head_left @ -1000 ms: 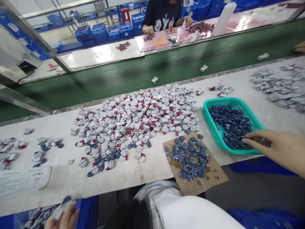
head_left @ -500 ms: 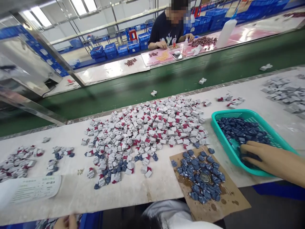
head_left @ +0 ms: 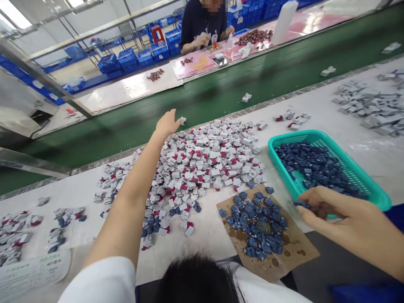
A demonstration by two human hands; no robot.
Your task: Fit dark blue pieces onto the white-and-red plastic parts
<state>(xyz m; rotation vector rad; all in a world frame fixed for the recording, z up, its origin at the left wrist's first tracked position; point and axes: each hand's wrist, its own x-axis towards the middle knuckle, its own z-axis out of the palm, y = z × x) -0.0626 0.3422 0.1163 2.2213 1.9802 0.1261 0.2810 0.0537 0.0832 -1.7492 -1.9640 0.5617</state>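
My left hand (head_left: 167,124) stretches out over the far edge of a large heap of small white-and-red pieces (head_left: 202,164), its fingers apart and nothing visible in them. A lone white piece (head_left: 183,120) lies just beside the fingertips. My right hand (head_left: 328,210) pinches a dark blue piece (head_left: 301,204) beside the near rim of a teal plastic basket (head_left: 315,136). The basket holds many dark blue pieces (head_left: 315,166). More blue pieces (head_left: 255,223) lie on a stained cardboard sheet (head_left: 299,252) below it.
Grey pieces (head_left: 369,107) lie at the right of the white-covered bench (head_left: 202,269). Beyond it runs a green conveyor belt (head_left: 221,99) carrying a few white pieces. A person (head_left: 202,25) works at the far side, with blue crates (head_left: 126,57) behind.
My left arm has swung from the bench's near edge out across the heap. My right hand has lifted from the basket to its near rim, now pinching a blue piece.
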